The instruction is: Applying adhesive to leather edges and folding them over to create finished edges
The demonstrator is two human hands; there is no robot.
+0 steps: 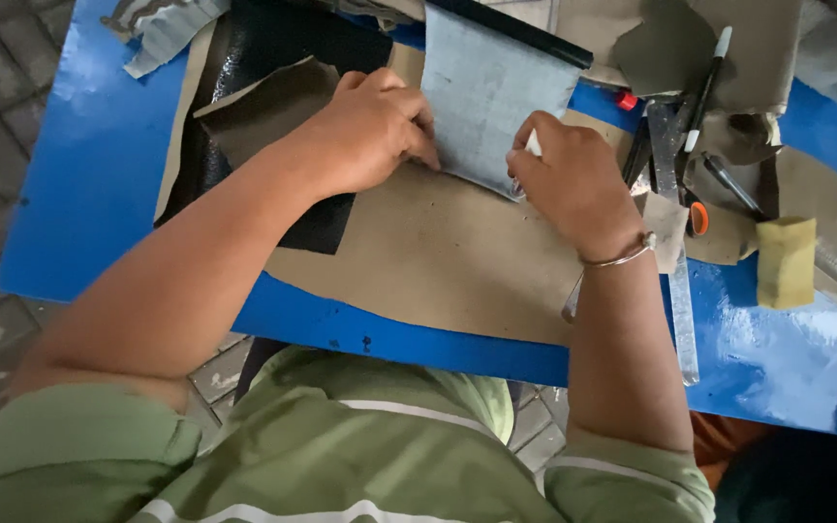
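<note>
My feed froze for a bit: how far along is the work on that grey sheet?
Done: the grey sheet lies flat on the tan paper, cut to shape, a black strip along its far edge. In hand: the left hand presses its near edge while the right hand works a white-tipped tool at the corner. Left: no mark or cut there is visible yet; the steel ruler and yellow block lie aside.
</note>
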